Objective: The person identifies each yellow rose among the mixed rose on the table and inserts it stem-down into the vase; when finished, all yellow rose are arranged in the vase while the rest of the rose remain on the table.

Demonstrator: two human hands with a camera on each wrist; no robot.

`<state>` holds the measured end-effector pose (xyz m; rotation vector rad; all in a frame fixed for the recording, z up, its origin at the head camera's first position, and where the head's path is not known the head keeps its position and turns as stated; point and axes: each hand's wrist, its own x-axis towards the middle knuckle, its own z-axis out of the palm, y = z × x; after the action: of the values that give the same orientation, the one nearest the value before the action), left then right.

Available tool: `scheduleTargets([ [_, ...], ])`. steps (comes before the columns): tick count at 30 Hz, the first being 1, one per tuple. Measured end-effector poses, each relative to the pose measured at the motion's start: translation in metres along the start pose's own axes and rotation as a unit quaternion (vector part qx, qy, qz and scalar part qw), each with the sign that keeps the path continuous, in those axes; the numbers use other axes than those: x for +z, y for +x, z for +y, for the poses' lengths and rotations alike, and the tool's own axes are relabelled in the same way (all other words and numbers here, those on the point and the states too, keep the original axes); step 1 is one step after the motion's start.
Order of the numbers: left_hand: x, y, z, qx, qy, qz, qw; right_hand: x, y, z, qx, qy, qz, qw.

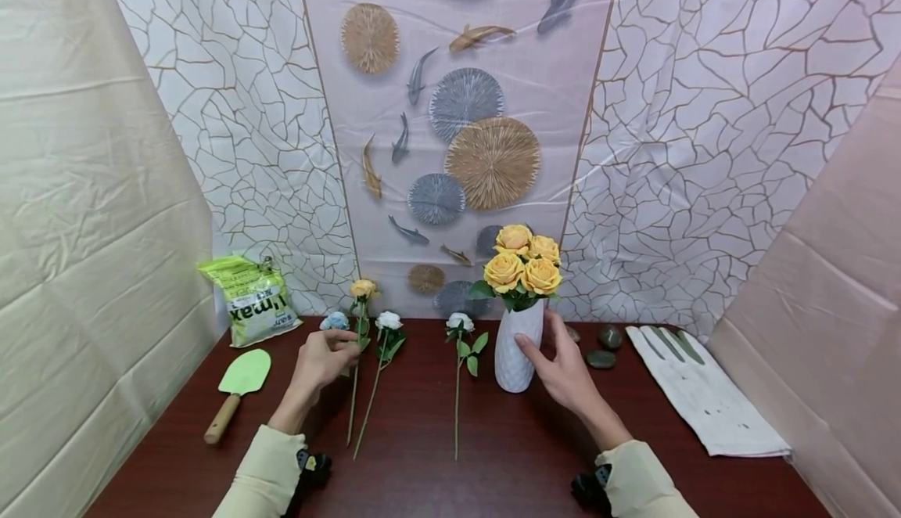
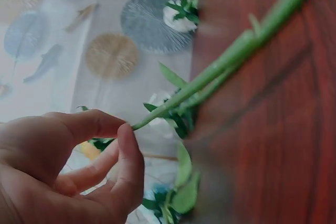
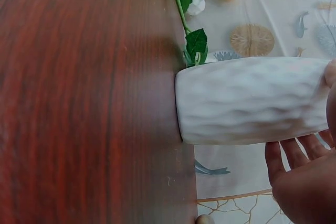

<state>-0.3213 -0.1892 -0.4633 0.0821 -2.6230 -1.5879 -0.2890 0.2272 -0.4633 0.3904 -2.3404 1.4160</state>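
My left hand (image 1: pixel 322 359) pinches the green stem (image 2: pixel 210 72) of a single yellow rose (image 1: pixel 362 289) between thumb and fingertips, just below its bloom. Beside that hand are a pale blue flower (image 1: pixel 334 321), partly hidden by the fingers, and a white flower (image 1: pixel 388 321) with a long stem. My right hand (image 1: pixel 568 373) grips a white textured vase (image 1: pixel 514 357), thumb on the near side and fingers round the far right side. The vase stands upright on the table and holds a bunch of yellow roses (image 1: pixel 522 261). Another white flower (image 1: pixel 460 322) lies left of the vase.
A green bag (image 1: pixel 256 303) leans at the back left, with a green trowel (image 1: pixel 242 375) in front of it. Dark stones (image 1: pixel 601 359) and white gloves (image 1: pixel 704 401) lie to the right on the dark red table (image 1: pixel 507 455). Patterned cloth hangs behind.
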Motion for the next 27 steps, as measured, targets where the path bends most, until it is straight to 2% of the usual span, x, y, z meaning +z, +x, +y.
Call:
scheduleTargets([
  [5,0.001,-0.005,0.018,0.026,-0.021,0.011,0.9994,0.0,0.001,0.0,-0.002,0.0,-0.001,1.0],
  [11,0.011,-0.013,0.042,0.07,-0.09,0.009,0.9935,0.001,0.001,-0.001,0.001,0.001,-0.001,1.0],
  [15,0.019,-0.018,0.058,0.1,-0.145,-0.008,0.9844,0.001,0.001,-0.001,0.001,0.004,-0.002,1.0],
  [21,0.033,-0.025,0.084,0.13,-0.248,-0.028,0.9597,0.0,0.001,-0.001,-0.004,0.005,0.002,1.0],
  [27,0.047,-0.033,0.109,0.153,-0.273,-0.008,0.9496,0.001,0.0,-0.001,-0.002,0.002,-0.001,1.0],
])
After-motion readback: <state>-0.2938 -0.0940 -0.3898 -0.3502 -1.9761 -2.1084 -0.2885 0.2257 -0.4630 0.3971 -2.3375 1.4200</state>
